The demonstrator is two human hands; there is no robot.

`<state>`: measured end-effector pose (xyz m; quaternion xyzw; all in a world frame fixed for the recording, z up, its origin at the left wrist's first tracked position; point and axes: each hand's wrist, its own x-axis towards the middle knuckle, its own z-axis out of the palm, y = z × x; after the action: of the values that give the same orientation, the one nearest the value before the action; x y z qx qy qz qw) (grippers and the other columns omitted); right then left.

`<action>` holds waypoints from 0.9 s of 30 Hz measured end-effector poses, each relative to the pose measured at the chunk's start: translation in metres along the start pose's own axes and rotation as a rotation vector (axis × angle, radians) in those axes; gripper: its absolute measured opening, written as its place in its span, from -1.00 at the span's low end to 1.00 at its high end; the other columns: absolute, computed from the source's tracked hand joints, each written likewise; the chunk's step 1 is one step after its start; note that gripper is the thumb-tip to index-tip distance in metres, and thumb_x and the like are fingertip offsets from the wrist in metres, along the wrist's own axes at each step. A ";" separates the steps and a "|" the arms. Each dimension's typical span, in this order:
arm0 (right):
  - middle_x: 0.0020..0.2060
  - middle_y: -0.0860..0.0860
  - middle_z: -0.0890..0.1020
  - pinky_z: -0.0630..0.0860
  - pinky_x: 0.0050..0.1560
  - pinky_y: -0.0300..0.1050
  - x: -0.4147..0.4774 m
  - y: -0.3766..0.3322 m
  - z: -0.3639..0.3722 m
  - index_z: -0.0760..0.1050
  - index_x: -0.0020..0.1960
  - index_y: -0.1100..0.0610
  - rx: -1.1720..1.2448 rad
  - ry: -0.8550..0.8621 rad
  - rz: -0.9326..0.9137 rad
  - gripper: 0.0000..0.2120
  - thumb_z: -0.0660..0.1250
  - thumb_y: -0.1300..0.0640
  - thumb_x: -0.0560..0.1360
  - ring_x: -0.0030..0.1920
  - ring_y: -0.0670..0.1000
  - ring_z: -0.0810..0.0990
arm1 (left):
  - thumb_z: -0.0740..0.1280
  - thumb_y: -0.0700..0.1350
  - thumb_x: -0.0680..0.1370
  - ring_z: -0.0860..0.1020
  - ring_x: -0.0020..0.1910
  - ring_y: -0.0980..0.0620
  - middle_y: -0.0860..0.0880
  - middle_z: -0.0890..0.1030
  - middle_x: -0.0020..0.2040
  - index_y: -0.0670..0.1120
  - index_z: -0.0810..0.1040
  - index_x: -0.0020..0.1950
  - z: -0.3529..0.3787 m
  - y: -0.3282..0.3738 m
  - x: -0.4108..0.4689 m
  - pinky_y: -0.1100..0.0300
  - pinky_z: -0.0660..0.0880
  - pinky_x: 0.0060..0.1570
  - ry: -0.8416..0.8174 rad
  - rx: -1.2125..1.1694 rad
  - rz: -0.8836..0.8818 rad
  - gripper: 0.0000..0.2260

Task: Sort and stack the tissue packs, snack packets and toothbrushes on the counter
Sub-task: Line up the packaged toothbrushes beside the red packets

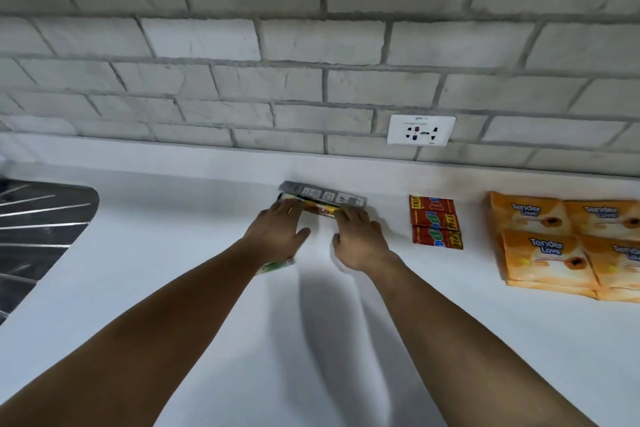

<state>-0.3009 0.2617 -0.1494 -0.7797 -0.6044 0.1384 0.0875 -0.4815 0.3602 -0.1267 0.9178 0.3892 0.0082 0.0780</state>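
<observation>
Both arms reach toward 12 o'clock. A green pack (277, 265) peeks out from under the left wrist. Left hand (280, 229) and right hand (360, 239) lie spread, fingers fairly straight, tips on either end of the toothbrush packs (322, 199); neither grips anything. Packs sit just at 12 from both hands, long axis 9-to-3, hands equally near. Likely squaring the stack. Snack packets (436, 225) at 3, tissue packs (568, 243) farther at 3. White bench (173, 218), drainer (41, 229) at 9, brick wall (242, 45), socket (420, 130) at 1.
</observation>
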 end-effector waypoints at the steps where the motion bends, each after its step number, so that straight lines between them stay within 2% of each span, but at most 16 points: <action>1: 0.60 0.03 0.18 0.29 0.44 0.22 0.003 -0.001 0.002 0.20 0.57 0.08 0.007 0.001 0.002 -0.45 0.17 0.07 0.60 0.58 0.16 0.12 | 0.26 0.15 0.62 0.41 0.45 -0.15 -0.10 0.40 0.53 -0.07 0.31 0.56 0.002 -0.003 0.005 -0.06 0.42 0.34 0.003 0.002 0.017 -0.43; 5: 0.55 0.05 0.28 0.37 0.39 0.16 0.014 0.000 0.005 0.27 0.54 0.11 0.025 0.028 0.003 -0.45 0.20 0.13 0.56 0.52 0.18 0.25 | 0.26 0.15 0.63 0.39 0.48 -0.15 -0.11 0.39 0.55 -0.08 0.32 0.57 0.002 -0.010 0.027 -0.09 0.43 0.39 -0.032 0.011 0.078 -0.44; 7: 0.51 0.08 0.35 0.42 0.37 0.14 0.015 0.001 0.006 0.34 0.50 0.14 0.048 0.048 -0.023 -0.47 0.22 0.17 0.54 0.46 0.20 0.35 | 0.26 0.15 0.63 0.41 0.46 -0.17 -0.12 0.41 0.53 -0.09 0.34 0.56 0.002 -0.011 0.031 -0.10 0.46 0.35 -0.033 0.034 0.090 -0.44; 9: 0.46 0.09 0.41 0.46 0.34 0.12 0.015 0.005 0.007 0.45 0.43 0.18 0.055 0.067 -0.051 -0.54 0.25 0.20 0.53 0.37 0.20 0.44 | 0.22 0.18 0.62 0.47 0.39 -0.20 -0.13 0.48 0.47 -0.08 0.42 0.51 0.002 -0.013 0.033 -0.11 0.53 0.24 0.007 0.073 0.126 -0.46; 11: 0.38 0.08 0.47 0.51 0.26 0.10 0.012 0.008 0.007 0.54 0.31 0.20 0.055 0.088 -0.079 -0.63 0.26 0.21 0.52 0.26 0.19 0.50 | 0.08 0.27 0.58 0.54 0.30 -0.24 -0.13 0.57 0.37 -0.06 0.50 0.45 0.001 -0.016 0.034 -0.10 0.57 0.13 0.024 0.093 0.153 -0.41; 14: 0.23 0.01 0.56 0.53 0.13 0.10 0.007 0.009 0.008 0.60 0.14 0.15 0.084 0.121 -0.104 -0.75 0.25 0.17 0.53 0.17 0.17 0.53 | -0.01 0.29 0.56 0.58 0.20 -0.17 -0.06 0.63 0.24 -0.01 0.59 0.33 0.002 -0.023 0.039 -0.02 0.54 0.09 0.004 0.094 0.154 -0.39; 16: 0.21 -0.03 0.56 0.53 0.11 0.10 0.004 0.008 0.008 0.62 0.08 0.12 0.122 0.159 -0.116 -0.79 0.27 0.15 0.52 0.16 0.14 0.53 | -0.05 0.27 0.57 0.59 0.14 -0.09 -0.01 0.61 0.15 0.02 0.62 0.23 0.002 -0.026 0.041 0.07 0.46 0.04 0.004 0.091 0.151 -0.43; 18: 0.34 0.02 0.49 0.51 0.19 0.12 0.003 0.007 0.007 0.63 0.13 0.11 0.151 0.192 -0.102 -0.78 0.29 0.16 0.53 0.26 0.16 0.49 | 0.08 0.19 0.62 0.56 0.14 -0.09 -0.04 0.57 0.17 0.01 0.63 0.24 0.004 -0.028 0.041 0.06 0.48 0.04 0.075 0.044 0.136 -0.56; 21: 0.53 0.09 0.29 0.44 0.31 0.14 0.005 0.006 0.005 0.59 0.24 0.09 0.103 0.222 -0.036 -0.71 0.30 0.17 0.54 0.46 0.19 0.32 | 0.28 0.07 0.63 0.51 0.19 -0.15 -0.11 0.49 0.28 -0.01 0.63 0.24 0.006 -0.030 0.040 0.00 0.51 0.08 0.172 0.029 0.109 -0.71; 24: 0.63 0.07 0.09 0.29 0.45 0.20 0.014 0.006 0.001 0.52 0.36 0.10 0.040 0.133 0.024 -0.65 0.26 0.11 0.58 0.60 0.16 0.08 | 0.25 0.10 0.64 0.41 0.37 -0.17 -0.11 0.37 0.48 0.02 0.57 0.38 0.005 -0.028 0.041 -0.08 0.47 0.26 0.111 0.049 0.090 -0.65; 27: 0.65 0.02 0.02 0.21 0.50 0.26 0.023 0.008 -0.003 0.44 0.41 0.16 0.005 0.040 0.086 -0.61 0.18 0.08 0.62 0.62 0.16 -0.01 | 0.21 0.13 0.65 0.28 0.52 -0.17 -0.09 0.26 0.59 0.07 0.44 0.52 0.005 -0.031 0.047 -0.12 0.37 0.42 -0.003 0.073 0.072 -0.57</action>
<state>-0.2877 0.2823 -0.1517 -0.8073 -0.5682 0.1278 0.0955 -0.4706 0.4145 -0.1388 0.9335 0.3557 -0.0049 0.0447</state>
